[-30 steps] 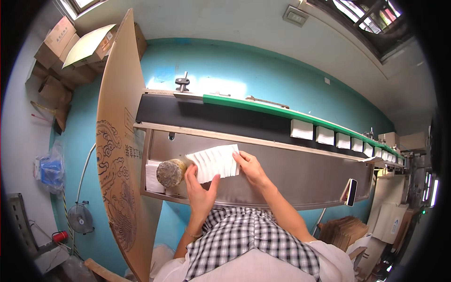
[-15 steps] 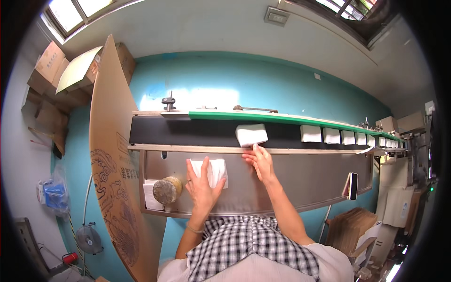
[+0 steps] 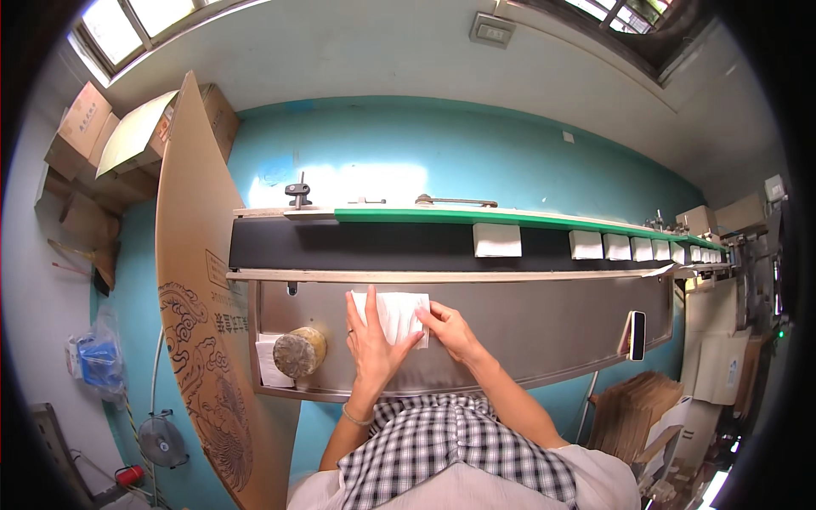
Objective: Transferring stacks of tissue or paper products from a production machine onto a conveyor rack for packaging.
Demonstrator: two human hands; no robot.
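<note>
A stack of folded white paper napkins rests on the metal tray table in front of me. My left hand holds it from the left, fingers reaching along its left side and thumb near its lower right corner. At the right edge, my right hand grips the same stack between thumb and fingers; the fingertips are partly hidden. Beyond the tray, another white napkin stack lies on the black conveyor belt, against the green guide rail.
Several more stacks line the belt toward the right. A round, worn cylinder stands at the tray's left beside white paper. A tall cardboard sheet borders the left. A phone leans at the tray's right end.
My right hand has left the stack on the belt and come back to the one on the tray. The belt stacks have shifted right; the nearest now sits straight along the rail.
</note>
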